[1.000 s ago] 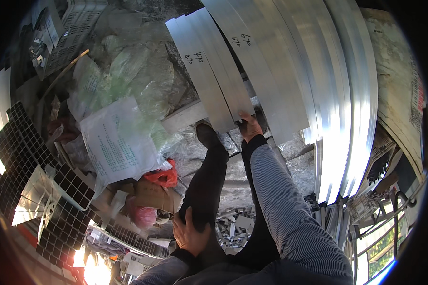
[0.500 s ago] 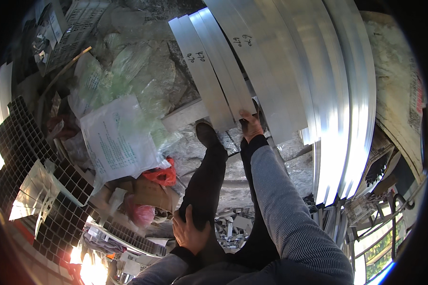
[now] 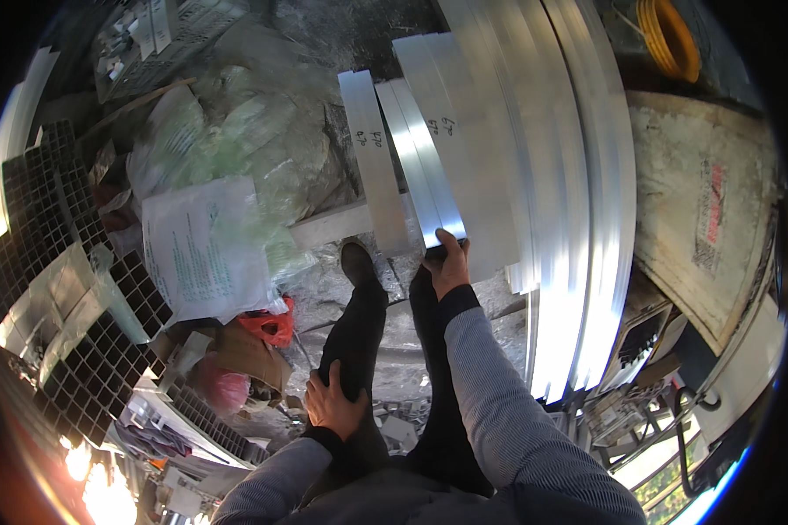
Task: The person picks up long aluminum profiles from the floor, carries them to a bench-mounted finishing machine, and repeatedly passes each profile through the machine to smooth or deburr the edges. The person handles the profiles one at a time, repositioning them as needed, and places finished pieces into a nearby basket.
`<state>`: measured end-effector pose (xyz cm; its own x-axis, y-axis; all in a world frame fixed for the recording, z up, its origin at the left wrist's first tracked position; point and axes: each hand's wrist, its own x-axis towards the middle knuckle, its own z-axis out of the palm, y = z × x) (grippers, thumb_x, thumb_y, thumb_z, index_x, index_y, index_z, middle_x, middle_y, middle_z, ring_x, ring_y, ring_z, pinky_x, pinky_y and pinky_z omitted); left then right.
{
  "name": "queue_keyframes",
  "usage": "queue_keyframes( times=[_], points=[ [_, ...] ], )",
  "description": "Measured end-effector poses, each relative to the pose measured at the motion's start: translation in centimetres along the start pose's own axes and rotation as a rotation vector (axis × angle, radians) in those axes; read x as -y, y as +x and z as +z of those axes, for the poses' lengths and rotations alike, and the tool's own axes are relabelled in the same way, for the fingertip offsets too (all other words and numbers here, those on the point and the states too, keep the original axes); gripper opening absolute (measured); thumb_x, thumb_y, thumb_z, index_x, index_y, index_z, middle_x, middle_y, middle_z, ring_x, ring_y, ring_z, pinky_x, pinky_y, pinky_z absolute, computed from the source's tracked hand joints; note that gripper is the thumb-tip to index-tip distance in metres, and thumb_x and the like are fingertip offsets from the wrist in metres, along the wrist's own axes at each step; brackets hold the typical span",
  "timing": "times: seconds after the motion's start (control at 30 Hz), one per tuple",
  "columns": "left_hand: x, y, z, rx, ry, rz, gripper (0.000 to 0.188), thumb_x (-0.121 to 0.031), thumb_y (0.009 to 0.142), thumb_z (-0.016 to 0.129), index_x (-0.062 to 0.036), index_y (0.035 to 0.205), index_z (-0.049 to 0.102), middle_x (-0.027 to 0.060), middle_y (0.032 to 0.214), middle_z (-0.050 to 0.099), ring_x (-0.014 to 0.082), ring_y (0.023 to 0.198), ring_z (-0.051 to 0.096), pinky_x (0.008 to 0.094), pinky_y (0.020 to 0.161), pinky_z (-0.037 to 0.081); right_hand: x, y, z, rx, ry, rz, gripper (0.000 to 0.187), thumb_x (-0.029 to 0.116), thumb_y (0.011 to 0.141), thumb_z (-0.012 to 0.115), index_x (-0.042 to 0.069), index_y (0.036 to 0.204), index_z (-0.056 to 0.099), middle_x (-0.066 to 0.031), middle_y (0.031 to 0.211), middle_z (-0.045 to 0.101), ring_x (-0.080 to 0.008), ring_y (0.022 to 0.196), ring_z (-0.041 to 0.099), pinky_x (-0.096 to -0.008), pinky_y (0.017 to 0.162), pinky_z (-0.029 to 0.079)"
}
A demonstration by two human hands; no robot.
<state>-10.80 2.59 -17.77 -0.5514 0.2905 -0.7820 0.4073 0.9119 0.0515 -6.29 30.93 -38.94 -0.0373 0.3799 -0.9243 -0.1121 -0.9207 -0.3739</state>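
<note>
The stack of long metal pieces (image 3: 578, 219) took up the most room, on the right, bowed by the lens and bright with glare at the near ends. Beside it sat a worn, pale panel (image 3: 678, 184); on the left, crumpled clear plastic (image 3: 280, 149) spread out, a white printed bag (image 3: 206, 254) lying at its near side. Next in size came two pairs of narrower metal strips: the left pair (image 3: 375, 175), and the shiny pair (image 3: 420, 166) between it and the stack. The right hand (image 3: 449, 265) gripped the near end of the shiny pair, fingers closed on its edge. The left hand (image 3: 334, 405) rested open on the left leg, fingers spread. Smallest was a red plastic bag (image 3: 276, 325) near the white one.
</note>
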Motion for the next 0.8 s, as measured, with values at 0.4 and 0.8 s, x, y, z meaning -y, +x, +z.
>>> queue_keyframes(
  times=[0.4, 0.8],
  points=[
    [0.0, 0.4, 0.4, 0.003, -0.085, -0.028, 0.084, -0.044, 0.078, 0.079, -0.0123, 0.149, 0.048, 0.0268, 0.122, 0.053, 0.0440, 0.113, 0.056, 0.0525, 0.097, 0.049, 2.6, -10.8, -7.2, -0.189, -0.184, 0.067, 0.048, 0.027, 0.086, 0.075, 0.019, 0.123, 0.046, -0.0082, 0.107, 0.058, -0.0282, 0.095, 0.064, -0.0470, 0.061, 0.050],
    [1.1, 1.6, 0.4, 0.239, 0.008, 0.011, 0.090, -0.055, 0.084, 0.074, -0.0187, 0.158, 0.038, 0.0298, 0.130, 0.055, 0.0485, 0.119, 0.060, 0.0554, 0.101, 0.051, 7.1, -26.8, -17.9, -0.062, -0.262, 0.090, 0.042, 0.017, 0.091, 0.071, 0.016, 0.124, 0.045, -0.0123, 0.112, 0.056, -0.0314, 0.105, 0.061, -0.0523, 0.082, 0.058]
  ],
)
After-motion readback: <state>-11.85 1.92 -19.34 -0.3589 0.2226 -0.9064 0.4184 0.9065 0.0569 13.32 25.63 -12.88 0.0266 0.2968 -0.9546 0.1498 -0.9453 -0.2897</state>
